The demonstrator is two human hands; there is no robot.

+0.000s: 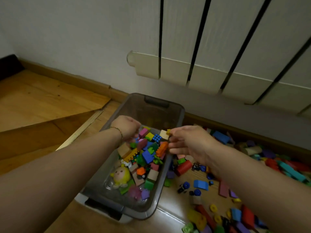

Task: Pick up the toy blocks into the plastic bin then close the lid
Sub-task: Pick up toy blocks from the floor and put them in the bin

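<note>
A grey see-through plastic bin (pixel 175 130) stands open on the wooden floor, partly filled with colourful toy blocks (pixel 146 153) and a yellow doll (pixel 121 175). My right hand (pixel 190 142) hovers over the bin's right rim, its fingers gripping a cream block (pixel 164 134), a small yellow piece (pixel 168 131) and an orange block (pixel 161 148). My left hand (pixel 126 126) is over the bin's left side, fingers curled downward; whether it holds anything is hidden. Many loose blocks (pixel 252 169) lie scattered on the floor to the right of the bin.
A white radiator (pixel 218 56) hangs on the wall behind the bin, above a wooden skirting board (pixel 75 79). A flat wooden board (pixel 42 101) lies on the floor at the left. No lid is in view.
</note>
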